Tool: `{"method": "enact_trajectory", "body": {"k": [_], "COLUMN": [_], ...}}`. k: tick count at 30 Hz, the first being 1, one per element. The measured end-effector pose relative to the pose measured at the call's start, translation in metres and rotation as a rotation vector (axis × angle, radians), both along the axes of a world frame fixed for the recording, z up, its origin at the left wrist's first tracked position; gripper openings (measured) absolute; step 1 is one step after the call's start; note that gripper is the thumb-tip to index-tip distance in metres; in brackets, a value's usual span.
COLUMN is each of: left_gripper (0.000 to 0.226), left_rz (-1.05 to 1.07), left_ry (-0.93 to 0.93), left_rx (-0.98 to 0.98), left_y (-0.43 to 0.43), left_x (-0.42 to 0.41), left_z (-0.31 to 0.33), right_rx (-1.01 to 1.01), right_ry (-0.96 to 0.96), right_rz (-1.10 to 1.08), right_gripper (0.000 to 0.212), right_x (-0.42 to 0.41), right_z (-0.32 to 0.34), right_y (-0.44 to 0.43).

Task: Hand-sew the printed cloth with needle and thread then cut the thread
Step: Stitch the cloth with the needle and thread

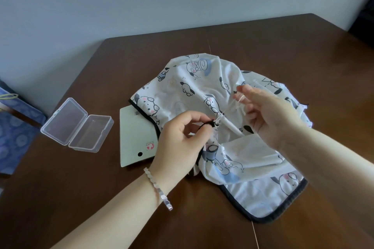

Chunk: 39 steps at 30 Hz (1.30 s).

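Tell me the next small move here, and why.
Probably draw the right hand away to tighten the thread: its strands loop loosely from the right fingers to the spot on the printed cloth that the left hand pinches.

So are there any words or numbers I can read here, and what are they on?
On the pale green card, the red round logo: tiny letters, too blurred to read.
On the same card, the striped barcode-like label: too small to read.
On the printed cloth: cartoon dogs only, no words.
On the clear plastic box: no writing visible.
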<state>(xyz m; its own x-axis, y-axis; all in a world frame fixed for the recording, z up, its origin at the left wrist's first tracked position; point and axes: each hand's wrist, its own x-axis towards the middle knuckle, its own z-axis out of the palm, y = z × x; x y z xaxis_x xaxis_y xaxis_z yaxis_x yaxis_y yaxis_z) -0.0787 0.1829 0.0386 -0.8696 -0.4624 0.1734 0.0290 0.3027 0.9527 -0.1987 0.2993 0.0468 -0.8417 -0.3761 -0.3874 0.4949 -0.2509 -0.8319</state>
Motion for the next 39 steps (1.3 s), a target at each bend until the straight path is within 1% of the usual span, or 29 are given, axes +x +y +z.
{"method": "enact_trajectory", "body": {"k": [2, 3, 5, 7, 9, 10, 11, 13, 15, 17, 18, 19, 20, 23, 24, 26, 28, 30, 32, 33, 35, 37, 39], "left_gripper": [0.020, 0.019, 0.015, 0.017, 0.020, 0.020, 0.020, 0.018, 0.018, 0.019, 0.018, 0.016, 0.015, 0.016, 0.016, 0.017, 0.020, 0.019, 0.007, 0.006, 0.010, 0.009, 0.010], "left_rz": [0.011, 0.014, 0.019, 0.045, 0.076, 0.089, 0.102, 0.088, 0.048, 0.017, 0.006, -0.009, -0.024, -0.061, -0.072, -0.083, -0.072, -0.073, -0.094, -0.103, -0.118, -0.129, -0.128], "left_ry": [-0.034, -0.046, -0.055, -0.048, -0.047, -0.050, -0.058, -0.079, -0.087, -0.096, -0.100, -0.102, -0.103, -0.102, -0.100, -0.101, -0.113, -0.120, -0.114, -0.109, -0.107, -0.110, -0.111], "left_rx": [0.178, 0.249, 0.328, 0.370, 0.398, 0.409, 0.406, 0.385, 0.444, 0.459, 0.444, 0.436, 0.444, 0.462, 0.455, 0.460, 0.446, 0.438, 0.444, 0.455, 0.497, 0.527, 0.515], "left_y": [0.000, 0.000, -0.001, -0.003, -0.006, -0.007, -0.007, -0.006, -0.004, -0.003, -0.003, -0.004, -0.005, -0.007, -0.007, -0.008, -0.011, -0.014, -0.017, -0.018, -0.019, -0.019, -0.019], "left_x": [-0.002, -0.003, -0.004, -0.005, -0.006, -0.006, -0.006, -0.005, -0.004, -0.004, -0.004, -0.004, -0.003, -0.001, 0.000, 0.001, 0.001, 0.001, 0.002, 0.002, 0.001, 0.000, -0.002], "left_z": [0.000, 0.000, 0.001, 0.003, 0.004, 0.003, 0.002, 0.001, 0.003, 0.005, 0.006, 0.006, 0.006, 0.012, 0.013, 0.014, 0.013, 0.012, 0.010, 0.010, 0.009, 0.009, 0.008], "right_rx": [-0.027, 0.008, 0.195, 0.371, 0.449, 0.435, 0.362, 0.110, -0.104, -0.174, -0.150, -0.082, 0.033, 0.514, 0.616, 0.709, 0.783, 0.861, 0.923, 0.941, 0.986, 1.027, 1.018], "right_ry": [-0.038, -0.037, 0.012, 0.048, 0.073, 0.076, 0.051, -0.083, -0.199, -0.191, -0.132, -0.035, 0.095, 0.568, 0.694, 0.845, 0.954, 1.024, 1.045, 1.046, 1.079, 1.140, 1.175], "right_rz": [-0.004, 0.022, 0.158, 0.277, 0.235, 0.183, 0.122, -0.005, -0.105, -0.168, -0.189, -0.208, -0.224, -0.207, -0.190, -0.153, -0.124, -0.099, -0.094, -0.099, -0.094, -0.034, 0.022], "right_gripper": [0.013, 0.011, 0.009, 0.010, 0.009, 0.009, 0.010, 0.014, 0.017, 0.016, 0.015, 0.014, 0.013, 0.015, 0.015, 0.016, 0.017, 0.019, 0.020, 0.020, 0.020, 0.019, 0.018], "right_x": [-0.004, -0.006, -0.011, -0.015, -0.021, -0.023, -0.026, -0.032, -0.039, -0.046, -0.050, -0.054, -0.056, -0.062, -0.064, -0.068, -0.074, -0.081, -0.088, -0.091, -0.094, -0.094, -0.090], "right_z": [0.002, 0.004, 0.005, 0.005, 0.003, 0.002, 0.002, 0.000, -0.002, -0.006, -0.010, -0.013, -0.016, -0.021, -0.022, -0.024, -0.027, -0.031, -0.034, -0.036, -0.041, -0.044, -0.044], "right_y": [-0.001, -0.001, 0.002, 0.007, 0.010, 0.011, 0.011, 0.010, 0.009, 0.005, 0.002, 0.000, -0.002, -0.004, -0.003, -0.001, 0.002, 0.009, 0.018, 0.023, 0.031, 0.035, 0.036]}}
